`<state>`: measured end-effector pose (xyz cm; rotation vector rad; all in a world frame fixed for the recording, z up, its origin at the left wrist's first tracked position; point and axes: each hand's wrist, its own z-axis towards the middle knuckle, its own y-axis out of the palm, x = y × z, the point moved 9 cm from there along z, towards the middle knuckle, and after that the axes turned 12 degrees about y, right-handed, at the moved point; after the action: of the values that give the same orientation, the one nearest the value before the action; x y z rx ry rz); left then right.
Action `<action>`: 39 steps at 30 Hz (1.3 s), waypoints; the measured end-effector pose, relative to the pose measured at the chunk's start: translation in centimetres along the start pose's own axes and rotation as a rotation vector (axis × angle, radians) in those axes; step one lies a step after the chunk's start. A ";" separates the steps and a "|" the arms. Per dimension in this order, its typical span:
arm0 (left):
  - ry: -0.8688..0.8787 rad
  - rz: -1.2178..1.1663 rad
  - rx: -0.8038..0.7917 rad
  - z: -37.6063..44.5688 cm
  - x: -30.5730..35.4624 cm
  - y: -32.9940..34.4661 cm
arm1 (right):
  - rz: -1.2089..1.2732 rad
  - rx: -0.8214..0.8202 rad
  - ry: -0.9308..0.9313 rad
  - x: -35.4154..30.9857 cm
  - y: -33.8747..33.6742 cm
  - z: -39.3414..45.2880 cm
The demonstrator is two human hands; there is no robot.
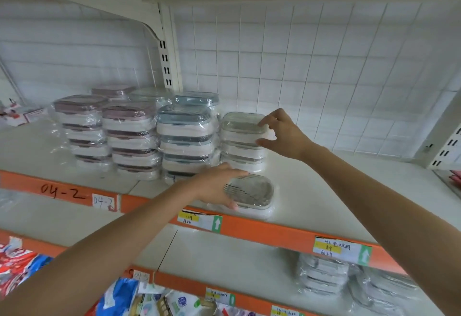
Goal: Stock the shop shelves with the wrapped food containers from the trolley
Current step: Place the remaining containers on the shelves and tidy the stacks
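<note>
A wide cream metal shelf with an orange front edge [262, 231] carries the goods, and behind it stands a white wire-grid back panel [311, 66]. On the shelf, to the left, stand stacks of plastic-wrapped food containers with mauve lids [129, 138], then a stack with grey-blue lids [185, 138], and next to it a shorter stack of wrapped containers with clear pale lids [240, 141]. One single wrapped white container with a clear lid [254, 194] lies flat at the front edge of the shelf, just before this short stack. The left hand [219, 186] rests on its left side, the fingers almost straight and spread over the lid. The right hand [284, 133] is at the top container of the short stack; thumb and fingers are half open around its right end and touch the wrap. Two white and yellow price labels [341, 249] stick on the orange edge.
</note>
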<state>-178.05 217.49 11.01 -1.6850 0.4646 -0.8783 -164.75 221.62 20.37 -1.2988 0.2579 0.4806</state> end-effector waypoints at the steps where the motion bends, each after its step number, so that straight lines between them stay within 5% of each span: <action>1: -0.001 -0.009 0.013 0.0 0.0 -0.1 | 0.012 -0.039 -0.003 0.2 0.0 -1.0; 6: 0.016 -0.042 0.095 1.1 1.3 -0.1 | -0.040 -0.481 0.180 3.4 3.9 -6.1; 8: 0.025 -0.070 0.138 2.2 2.3 0.1 | -0.147 -0.535 0.180 4.3 5.3 -7.4; 14: 0.070 -0.100 0.204 4.0 4.0 -1.3 | -0.286 -0.444 0.248 7.5 3.1 -7.8; 19: 0.104 -0.111 0.291 3.0 2.8 -3.8 | -0.358 -0.179 0.383 9.6 -3.7 -5.7; 25: 0.149 0.018 0.303 2.0 2.4 -4.7 | -0.143 0.078 0.340 6.2 -6.8 -0.6; 33: 0.175 0.193 0.231 0.0 2.5 -5.6 | -0.067 -0.011 0.194 -1.5 -3.4 5.8; 39: 0.108 0.217 0.193 -1.5 0.7 -5.2 | -0.046 -0.240 0.188 -2.3 0.2 7.1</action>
<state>-179.47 217.62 16.31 -1.3879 0.6050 -0.8293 -167.47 228.06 23.08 -1.5843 0.3331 0.3578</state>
